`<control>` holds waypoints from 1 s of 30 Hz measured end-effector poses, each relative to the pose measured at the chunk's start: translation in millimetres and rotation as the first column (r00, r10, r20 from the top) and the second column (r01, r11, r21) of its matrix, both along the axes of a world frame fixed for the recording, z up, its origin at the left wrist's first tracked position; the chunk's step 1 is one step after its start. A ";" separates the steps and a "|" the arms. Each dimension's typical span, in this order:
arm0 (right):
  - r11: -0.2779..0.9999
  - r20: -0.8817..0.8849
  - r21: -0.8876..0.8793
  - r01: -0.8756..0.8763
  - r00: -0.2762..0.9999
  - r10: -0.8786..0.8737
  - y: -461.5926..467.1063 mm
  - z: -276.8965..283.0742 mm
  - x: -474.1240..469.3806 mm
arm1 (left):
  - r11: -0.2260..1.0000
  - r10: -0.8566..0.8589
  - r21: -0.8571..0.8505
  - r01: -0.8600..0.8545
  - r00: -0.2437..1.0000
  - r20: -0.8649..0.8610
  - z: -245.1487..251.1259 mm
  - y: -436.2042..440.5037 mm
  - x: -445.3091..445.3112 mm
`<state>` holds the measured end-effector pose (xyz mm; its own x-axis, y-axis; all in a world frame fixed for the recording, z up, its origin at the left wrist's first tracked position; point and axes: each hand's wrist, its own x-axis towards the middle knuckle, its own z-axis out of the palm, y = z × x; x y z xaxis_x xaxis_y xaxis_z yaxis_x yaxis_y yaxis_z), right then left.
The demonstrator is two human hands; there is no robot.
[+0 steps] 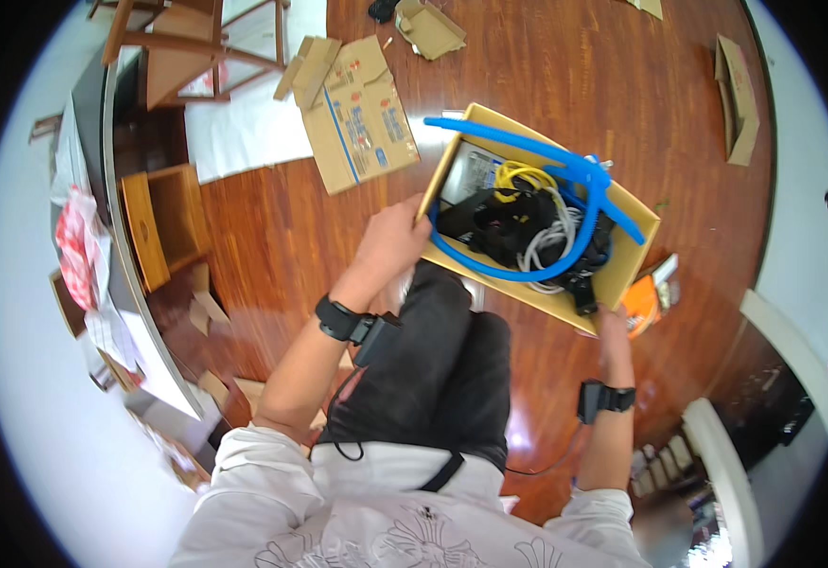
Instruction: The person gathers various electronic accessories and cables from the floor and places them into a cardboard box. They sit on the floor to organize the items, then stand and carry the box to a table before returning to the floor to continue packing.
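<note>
A cardboard box [625,284] is held in front of me, tilted in the view. My left hand [390,238] grips its left wall, and my right hand [611,330] holds its near right corner. Inside lie a coiled yellow cable [520,175], a grey cable [559,238], dark tangled items [503,220] and a silver device [467,174] with a label. A blue corrugated hose [503,272] loops over the contents, one end sticking out past the far left corner. The bottom of the box is hidden. Black straps with small modules sit on both my wrists.
A flattened printed carton [364,135] lies on the wooden floor ahead, with a cardboard piece [429,30] beyond it. Left are a wooden drawer [165,224], a table edge [146,284] and an upturned wooden chair [194,50]. An orange item [640,305] lies right; a folded carton [737,103] stands by the wall.
</note>
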<state>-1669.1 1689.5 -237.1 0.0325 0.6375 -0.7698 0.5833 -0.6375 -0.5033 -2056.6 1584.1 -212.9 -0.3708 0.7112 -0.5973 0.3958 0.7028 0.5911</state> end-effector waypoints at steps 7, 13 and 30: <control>0.986 0.071 -0.122 -0.115 0.990 0.125 33.3 152.3 -62.3 | 0.987 0.159 0.013 -0.159 0.987 -0.034 132.8 -44.0 -16.3; 0.955 -0.016 -0.052 -0.292 0.957 0.291 91.0 209.4 -101.6 | 0.930 0.367 -0.082 -0.358 0.920 0.136 175.7 -41.2 -25.9; 0.564 -0.068 0.027 -0.825 0.562 0.825 487.9 234.6 -287.7 | 0.533 0.846 -0.046 -0.845 0.531 0.053 217.9 220.9 -5.6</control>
